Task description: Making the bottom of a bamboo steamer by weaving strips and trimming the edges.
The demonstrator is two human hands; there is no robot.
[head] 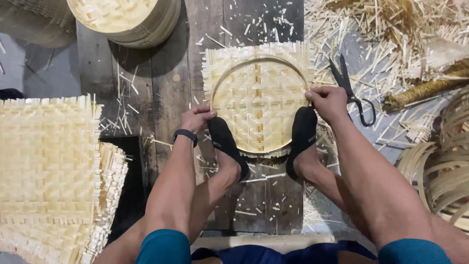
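Observation:
A square woven bamboo mat (259,68) lies on dark wooden boards, with a round bamboo hoop (232,73) pressed into it. My left hand (197,119) grips the hoop's left rim; a black band is on that wrist. My right hand (328,102) pinches the hoop's right rim. Both my feet in black socks (225,144) (303,134) press down on the near edge of the hoop and mat.
Black scissors (349,90) lie just right of my right hand. A tall stack of woven mats (49,166) sits at left. Finished round trays (124,19) stand at the back. Bamboo hoops (439,176) are piled at right, amid offcuts (391,29).

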